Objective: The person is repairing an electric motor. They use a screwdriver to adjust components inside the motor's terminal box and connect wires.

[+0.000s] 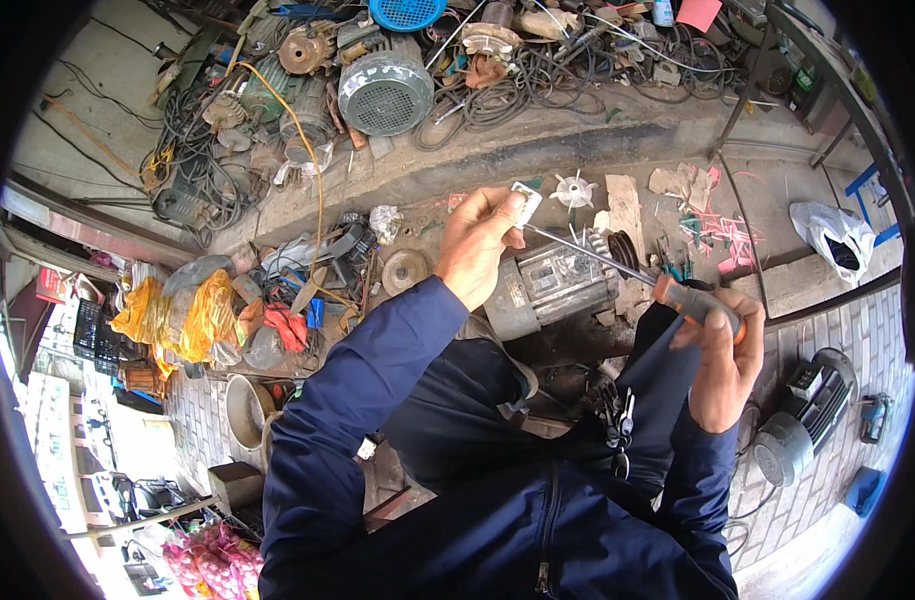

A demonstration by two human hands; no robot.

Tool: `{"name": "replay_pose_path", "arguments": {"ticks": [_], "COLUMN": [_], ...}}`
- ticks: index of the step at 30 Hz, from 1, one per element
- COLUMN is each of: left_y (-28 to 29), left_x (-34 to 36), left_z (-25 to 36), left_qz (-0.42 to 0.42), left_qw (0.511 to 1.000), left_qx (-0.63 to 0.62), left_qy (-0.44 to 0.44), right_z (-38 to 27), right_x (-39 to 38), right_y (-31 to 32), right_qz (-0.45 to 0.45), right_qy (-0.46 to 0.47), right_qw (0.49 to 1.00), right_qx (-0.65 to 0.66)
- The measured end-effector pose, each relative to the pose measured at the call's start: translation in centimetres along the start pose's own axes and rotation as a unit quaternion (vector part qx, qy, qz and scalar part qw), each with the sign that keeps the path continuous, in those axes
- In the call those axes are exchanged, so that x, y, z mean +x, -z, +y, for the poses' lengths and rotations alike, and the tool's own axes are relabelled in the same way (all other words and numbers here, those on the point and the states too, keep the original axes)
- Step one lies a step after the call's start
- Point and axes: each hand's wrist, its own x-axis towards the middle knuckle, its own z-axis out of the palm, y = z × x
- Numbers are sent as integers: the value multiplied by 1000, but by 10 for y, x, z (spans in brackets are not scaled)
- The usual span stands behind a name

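Note:
My right hand (722, 350) is closed round the orange and grey handle of a screwdriver (627, 270). Its long metal shaft slants up and left, with the tip by a small white rectangular part (525, 203). Between thumb and fingers, my left hand (484, 235) pinches that part; whether the tip touches it I cannot tell. Below both hands an electric motor (557, 285) with a grey finned body lies on the floor, a dark pulley (625, 250) at its right end. Just beyond it sits a pale fan impeller (574, 190) with several blades.
A large grey motor (385, 95) stands among cables and scrap parts at the back. Yellow plastic bags (205, 310) are heaped at the left. On the right brick paving lies another motor (805, 420). Pink strips (727, 240) and a white bag (835, 235) lie beyond my right hand.

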Motion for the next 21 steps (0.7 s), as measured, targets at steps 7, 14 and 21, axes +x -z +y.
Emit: {"name": "replay_pose_path", "arguments": {"ticks": [7,14,21], "left_y": [3,7,6], "left_x": [-2,3,-3], "left_z": [-1,0,2], "left_qz": [12,52,25], "left_qw": [999,998,999], "left_qx": [-39,-36,-35], "left_qy": [25,19,22], "right_z": [-7,-1,-9], "right_x": [-6,-9,-8], "right_y": [1,-2,-2], "right_qz": [-55,-96,5], "right_qy": [59,101,-62], "right_qw": [997,989,998], "right_qx": [-4,-52,-28]}}
